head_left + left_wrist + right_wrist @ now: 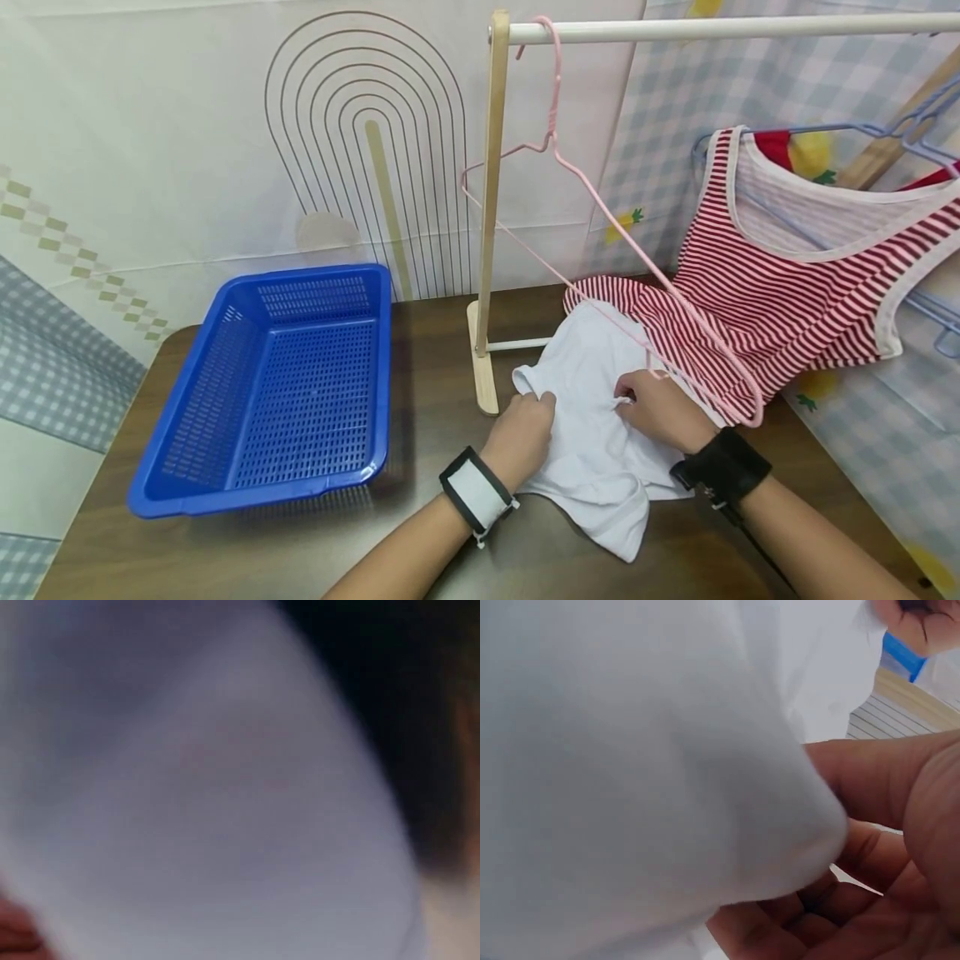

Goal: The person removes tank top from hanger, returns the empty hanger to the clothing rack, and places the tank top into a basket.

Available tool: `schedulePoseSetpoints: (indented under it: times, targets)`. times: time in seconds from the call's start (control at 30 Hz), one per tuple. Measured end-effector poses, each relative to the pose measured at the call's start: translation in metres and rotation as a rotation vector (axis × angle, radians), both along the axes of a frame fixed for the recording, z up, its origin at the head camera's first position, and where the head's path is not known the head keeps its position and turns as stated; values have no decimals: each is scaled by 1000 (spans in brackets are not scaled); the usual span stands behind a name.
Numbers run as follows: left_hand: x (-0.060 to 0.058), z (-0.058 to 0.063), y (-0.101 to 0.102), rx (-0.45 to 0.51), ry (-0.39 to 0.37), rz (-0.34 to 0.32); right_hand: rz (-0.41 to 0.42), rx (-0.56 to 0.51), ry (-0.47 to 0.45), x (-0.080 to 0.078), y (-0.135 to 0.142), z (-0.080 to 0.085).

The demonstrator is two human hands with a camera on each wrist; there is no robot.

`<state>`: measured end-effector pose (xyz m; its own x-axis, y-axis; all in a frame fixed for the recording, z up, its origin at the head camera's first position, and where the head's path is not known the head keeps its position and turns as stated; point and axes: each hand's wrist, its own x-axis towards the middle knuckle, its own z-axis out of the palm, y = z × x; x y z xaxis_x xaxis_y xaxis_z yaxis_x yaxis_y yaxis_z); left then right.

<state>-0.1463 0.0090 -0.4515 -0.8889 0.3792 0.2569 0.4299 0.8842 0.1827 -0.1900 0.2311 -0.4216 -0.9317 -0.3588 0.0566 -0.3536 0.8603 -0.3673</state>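
A white garment [592,433], perhaps a shirt, lies rumpled over the dark table with its lower edge toward me. My left hand [521,437] grips its left side. With curled fingers, my right hand [660,408] pinches the cloth near the middle; in the right wrist view the thumb [885,776] and fingers close round a fold. Pale cloth [225,825] blurs across most of the left wrist view, hiding the left fingertips. A pink wire hanger [592,196] dangles from the white rail [712,29], its tilted lower part crossing over the garment beside my right hand.
To the left stands a blue plastic basket [315,400] with perforated walls. The rack's wooden post [491,192] rises behind my left hand. At the right, a red-and-white striped tank top [795,283] hangs on a blue hanger [847,127], its lower end draping onto the table [427,533].
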Motion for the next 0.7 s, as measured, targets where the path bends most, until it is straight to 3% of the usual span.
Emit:
schedulePoseSetpoints:
  times: [0.13,0.23,0.5,0.7]
  targets:
    - [3,8,0,9,-10,21,-4,-23,12,6,-1,13]
    - [5,16,-2,-4,14,47,7,-42,76,12,-3,21]
    - [12,34,-10,69,119,86,107,-163,486,23,-14,31]
    - [17,49,-25,233,194,64,169,-275,526,33,-32,42]
